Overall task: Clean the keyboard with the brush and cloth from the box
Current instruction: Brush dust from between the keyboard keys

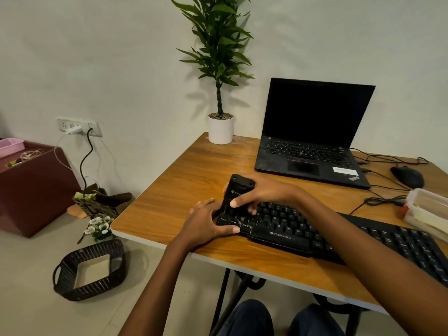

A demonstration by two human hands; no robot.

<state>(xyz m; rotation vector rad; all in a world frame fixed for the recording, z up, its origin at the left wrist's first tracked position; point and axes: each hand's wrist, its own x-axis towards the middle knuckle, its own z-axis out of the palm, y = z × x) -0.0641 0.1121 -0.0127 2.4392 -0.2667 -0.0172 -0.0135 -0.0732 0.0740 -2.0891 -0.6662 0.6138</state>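
Evidently the brushing step is in hand, at the left end of the keys. Largest is the orange-brown wood-grain surface [184,170], smooth with a pale edge band, filling the centre and right of the frame. Across its lower right lies the long black plastic keyboard [291,229], matte and low, its keys closely ranked. At the right edge sits the clear rigid plastic box [426,209] with a red latch. Something pale shows inside, but I cannot tell whether it is the cloth. At centre frame stands what I take for the brush [238,190], a black oblong block with rounded corners, its bristles hidden. The right hand [264,192] wraps it, thumb on the near face. The left hand [206,221] clasps the keyboard's front left corner, steadying it. Next, I judge, come short, light strokes rightward along the rows.
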